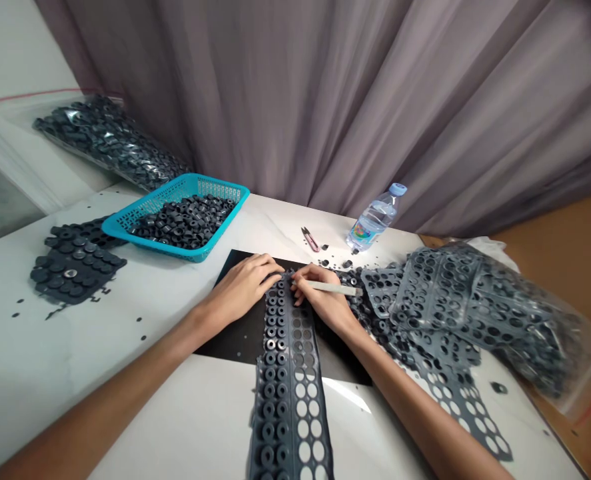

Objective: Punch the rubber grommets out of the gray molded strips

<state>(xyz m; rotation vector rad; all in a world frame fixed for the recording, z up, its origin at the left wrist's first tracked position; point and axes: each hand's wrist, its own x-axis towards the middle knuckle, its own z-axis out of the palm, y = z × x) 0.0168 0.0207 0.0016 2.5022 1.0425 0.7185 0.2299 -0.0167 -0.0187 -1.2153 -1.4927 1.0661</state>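
Note:
A long dark rubber sheet (pixel 290 360) runs from the near edge of the view to both hands. Ring-shaped pieces fill its left rows, while the right rows are punched-out holes. My left hand (pixel 245 287) has its fingertips and thumb closed on the sheet's far end. In my right hand (pixel 325 293), a pale pen-like tool (pixel 338 288) is gripped, its tip hidden by the fingers at the sheet's far right. Under the sheet lies a black mat (pixel 240 337).
A blue basket (pixel 200 253) of dark rings stands back left, before a bagful of rings (pixel 110 143). Round-topped pieces (pixel 78 263) lie left. Pink-handled snips (pixel 311 240) and a water bottle (pixel 375 220) are behind. Holed sheets (pixel 435 293) and loose rings (pixel 382 327) crowd the right.

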